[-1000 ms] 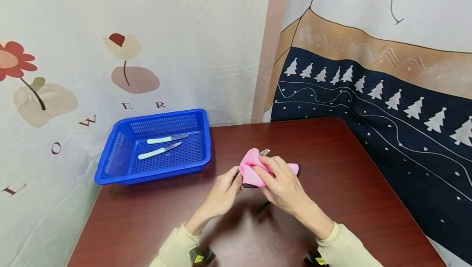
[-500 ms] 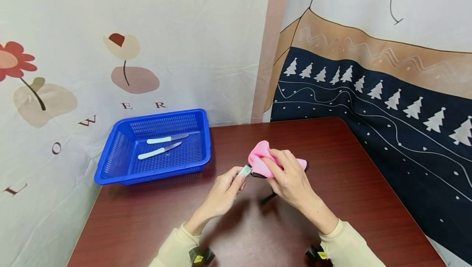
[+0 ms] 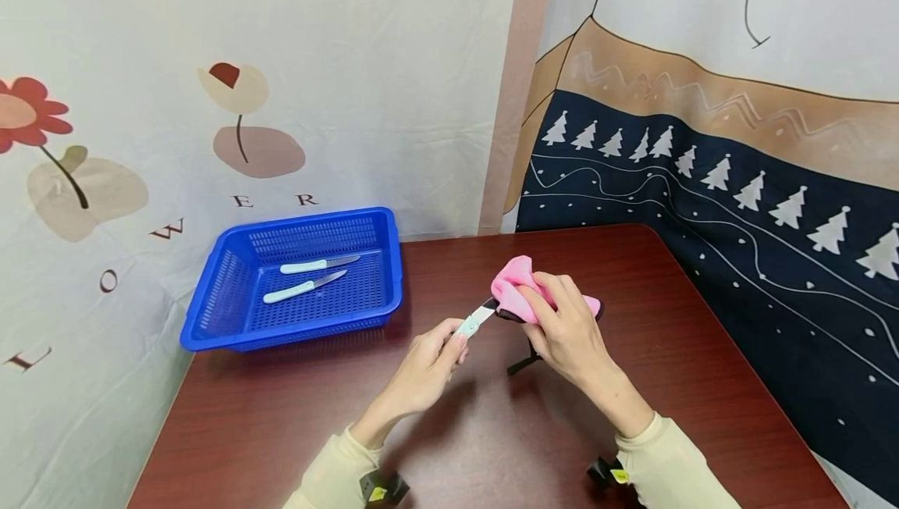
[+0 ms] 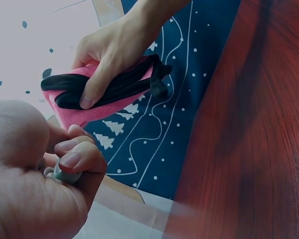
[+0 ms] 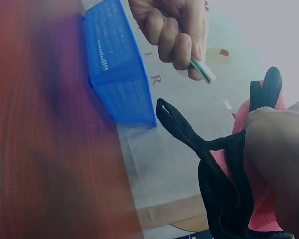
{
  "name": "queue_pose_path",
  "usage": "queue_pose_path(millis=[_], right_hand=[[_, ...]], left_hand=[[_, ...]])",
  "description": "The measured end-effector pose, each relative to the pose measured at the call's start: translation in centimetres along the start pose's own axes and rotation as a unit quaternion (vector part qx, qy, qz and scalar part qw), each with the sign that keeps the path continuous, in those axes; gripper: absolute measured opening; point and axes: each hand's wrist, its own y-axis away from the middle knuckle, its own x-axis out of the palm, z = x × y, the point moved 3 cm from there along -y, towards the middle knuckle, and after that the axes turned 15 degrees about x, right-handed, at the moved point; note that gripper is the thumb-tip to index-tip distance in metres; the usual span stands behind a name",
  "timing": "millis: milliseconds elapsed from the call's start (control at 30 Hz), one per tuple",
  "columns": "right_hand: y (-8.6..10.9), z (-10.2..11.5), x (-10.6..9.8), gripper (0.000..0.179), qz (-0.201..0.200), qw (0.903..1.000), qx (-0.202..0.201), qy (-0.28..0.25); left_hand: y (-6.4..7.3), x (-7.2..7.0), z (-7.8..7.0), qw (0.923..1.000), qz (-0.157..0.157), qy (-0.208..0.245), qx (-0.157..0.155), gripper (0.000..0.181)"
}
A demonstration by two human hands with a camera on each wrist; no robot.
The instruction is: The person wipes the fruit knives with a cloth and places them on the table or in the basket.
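My left hand grips a small knife by its pale green handle, blade pointing away to the upper right. A pink cloth with black edging is bunched in my right hand, folded over the blade's tip end. The bare part of the blade shows between handle and cloth. In the left wrist view, the right thumb presses on the cloth's black trim, and the left fingers curl round the handle. A black hanging loop dangles from the cloth in the right wrist view.
A blue perforated basket stands at the back left of the dark red wooden table. Two knives with pale handles, a nearer knife and a farther knife, lie in it. Printed curtains hang behind the table.
My right hand has slid the cloth up and right along the blade, away from the left hand. The handle's end and part of the blade have come into sight. The left hand stays nearly still.
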Motion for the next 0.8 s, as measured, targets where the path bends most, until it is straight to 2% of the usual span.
queue_pose_path(millis=[233,400,500,600,800], right_hand=[[-0.1,-1.8,-0.8,0.043,-0.022,0.9989,0.038,0.012],[0.1,-2.6,-1.3,0.044,-0.052,0.9969,0.058,0.007],[0.2,-2.7,-1.4,0.046,-0.057,0.9964,0.063,0.002],[0.3,-2.6,-1.5,0.047,-0.058,0.9959,0.07,-0.004],[0.2,-2.0,-1.8,0.044,-0.07,0.9939,0.081,-0.027]], left_hand=[[0.0,0.0,0.2,0.9999,-0.007,0.013,0.002,0.021],[-0.1,-0.3,0.2,0.9993,-0.036,0.003,-0.006,0.021],[-0.2,-0.5,0.2,0.9981,-0.052,-0.031,-0.003,0.026],[-0.2,-0.7,0.2,0.9939,-0.066,-0.086,0.018,0.031],[0.0,-0.9,0.0,0.9734,-0.096,-0.186,0.094,0.022]])
